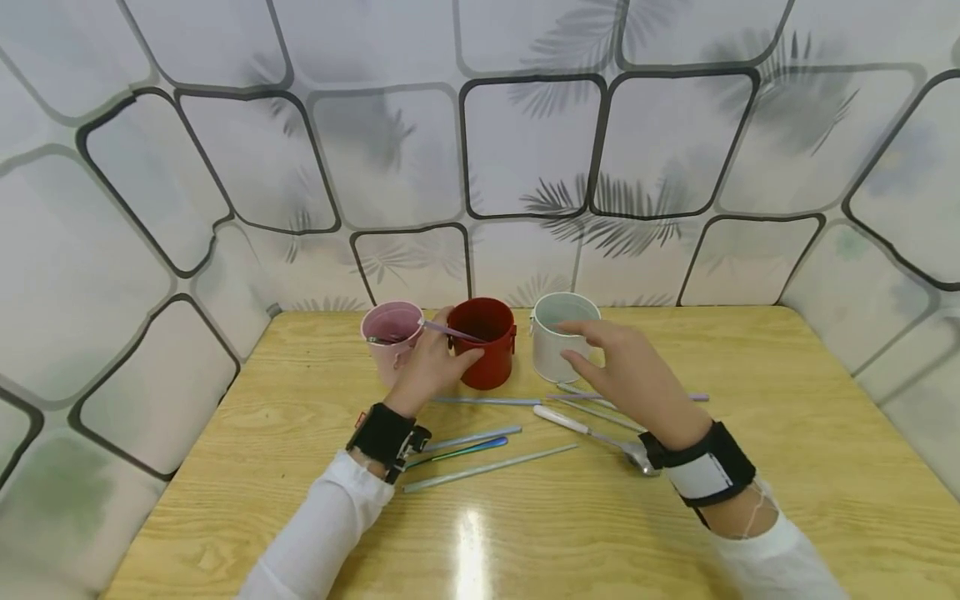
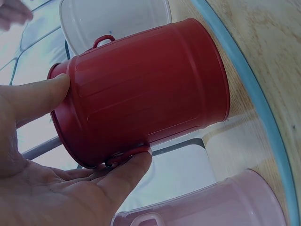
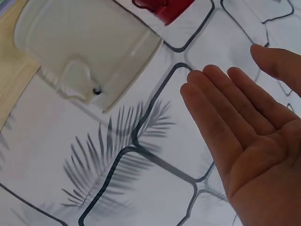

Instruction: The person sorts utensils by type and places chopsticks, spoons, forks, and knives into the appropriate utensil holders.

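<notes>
Your left hand (image 1: 429, 367) grips the red bucket (image 1: 491, 367) near its rim, thumb one side, fingers by a side handle (image 2: 129, 154). Pink bucket (image 1: 386, 358) just left. Purple stick (image 1: 459, 332) slants rightward and down across that hand into the red mouth; cannot tell if you pinch it. Red bucket upright, long axis vertical, left hand nearer. Your right hand (image 1: 618, 362), spread wide, empty, near the white bucket (image 1: 551, 360). Wooden table (image 1: 592, 542): thin sticks (image 1: 491, 468), spoon (image 1: 561, 418) nearer you; patterned backdrop (image 1: 532, 150) behind.

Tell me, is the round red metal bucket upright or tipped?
Upright: in the head view, the red bucket has its open rim on top and its base down.
</notes>
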A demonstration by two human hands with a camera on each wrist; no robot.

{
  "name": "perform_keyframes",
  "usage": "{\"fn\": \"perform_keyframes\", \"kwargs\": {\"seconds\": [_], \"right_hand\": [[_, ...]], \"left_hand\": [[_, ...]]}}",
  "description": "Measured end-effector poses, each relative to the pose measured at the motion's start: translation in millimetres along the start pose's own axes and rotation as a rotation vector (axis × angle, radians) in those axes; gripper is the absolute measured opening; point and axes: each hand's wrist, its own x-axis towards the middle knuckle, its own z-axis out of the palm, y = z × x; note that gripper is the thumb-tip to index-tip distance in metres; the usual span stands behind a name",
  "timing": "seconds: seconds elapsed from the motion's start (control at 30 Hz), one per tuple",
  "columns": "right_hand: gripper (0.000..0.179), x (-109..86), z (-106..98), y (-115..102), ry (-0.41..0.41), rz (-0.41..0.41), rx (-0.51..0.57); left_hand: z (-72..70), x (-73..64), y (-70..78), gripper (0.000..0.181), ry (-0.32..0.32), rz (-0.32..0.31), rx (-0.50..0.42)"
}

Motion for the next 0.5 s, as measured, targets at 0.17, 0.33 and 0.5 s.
{"fn": "perform_keyframes", "kwargs": {"seconds": [0.17, 0.33, 0.5], "right_hand": [[0.037, -7.9, -14, 20, -0.078, 0.103, -0.016], [0.036, -11.9, -21, 35, -0.135, 0.137, -0.04], [0.035, -13.1, -18, 47, -0.194, 0.157, -0.06]], "left_hand": [[0.0, 0.9, 0.7, 0.066, -0.006, 0.004, -0.015], [-0.3, 1.6, -0.1, 0.066, 0.002, 0.013, 0.007], [-0.6, 1.1, -0.3, 0.066, -0.002, 0.007, 0.015]]}}
